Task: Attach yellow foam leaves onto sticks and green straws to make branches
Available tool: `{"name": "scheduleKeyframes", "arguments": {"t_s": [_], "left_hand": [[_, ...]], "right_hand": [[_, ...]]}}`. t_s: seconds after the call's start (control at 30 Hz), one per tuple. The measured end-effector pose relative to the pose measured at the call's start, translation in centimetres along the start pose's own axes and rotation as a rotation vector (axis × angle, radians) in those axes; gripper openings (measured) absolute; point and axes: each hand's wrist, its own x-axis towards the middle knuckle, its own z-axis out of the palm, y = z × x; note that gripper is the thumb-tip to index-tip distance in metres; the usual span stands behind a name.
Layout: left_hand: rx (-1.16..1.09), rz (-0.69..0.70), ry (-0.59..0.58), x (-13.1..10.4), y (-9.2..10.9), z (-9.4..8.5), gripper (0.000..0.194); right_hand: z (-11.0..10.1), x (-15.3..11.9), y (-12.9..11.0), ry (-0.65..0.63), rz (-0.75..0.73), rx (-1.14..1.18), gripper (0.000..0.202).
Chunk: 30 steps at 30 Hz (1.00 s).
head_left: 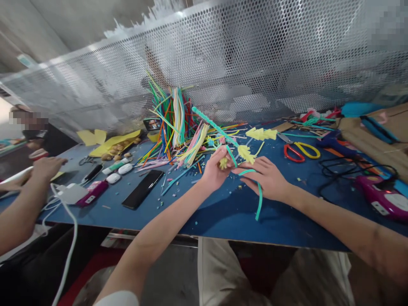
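Note:
My left hand [217, 169] is closed around a pipe-cleaner flower stem [215, 126], a turquoise fuzzy rod that slants up to the left. Yellow fuzzy petals [246, 154] stick out beside the fingers. My right hand [266, 176] pinches a loose turquoise pipe cleaner [259, 199], which loops over the fingers and hangs down below them. Both hands meet just above the blue table, and where the fingertips touch the stem is partly hidden. Another yellow fuzzy flower piece [262, 134] lies behind the right hand.
Bundled pipe cleaners [178, 117] stand by the perforated metal screen [223, 63]. Scissors [298, 151] and a purple power strip [382, 195] lie right. A black phone [143, 189], white cables [75, 229] and yellow paper [117, 142] are left, near another person's arm [28, 199].

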Motion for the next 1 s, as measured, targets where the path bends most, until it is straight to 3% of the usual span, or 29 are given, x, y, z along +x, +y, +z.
{"name": "scheduleKeyframes", "arguments": {"t_s": [0.1,0.2,0.4,0.53,0.63,0.7,0.87,1.0], "left_hand": [[-0.01,0.017,-0.048,0.2,0.2,-0.3,0.037],[0.002,0.075,0.008,0.7,0.0,-0.6,0.039],[0.023,0.07,-0.022,1.1,-0.5,-1.0,0.035],[0.047,0.134,0.006,1.4,0.1,-1.5,0.031],[-0.008,0.217,0.074,2.0,0.6,-2.2,0.027],[-0.016,0.258,0.147,2.6,0.6,-2.7,0.026],[0.062,0.31,0.236,3.5,-0.6,-3.5,0.029],[0.208,0.389,0.199,3.3,-1.1,-3.2,0.031]], "right_hand": [[-0.7,0.0,1.3,-0.101,-0.12,-0.185,0.039],[-1.4,0.0,2.9,-0.137,-0.177,-0.261,0.037],[-2.4,0.0,5.1,-0.265,-0.175,-0.377,0.022],[-3.3,0.0,6.0,-0.311,-0.103,-0.369,0.037],[-4.1,-0.3,6.9,-0.287,0.026,-0.33,0.059],[-4.6,-0.7,7.8,-0.267,0.112,-0.359,0.062],[-5.5,-1.3,9.3,-0.264,0.163,-0.386,0.041],[-5.6,-0.6,7.4,-0.035,0.174,-0.386,0.021]]}}
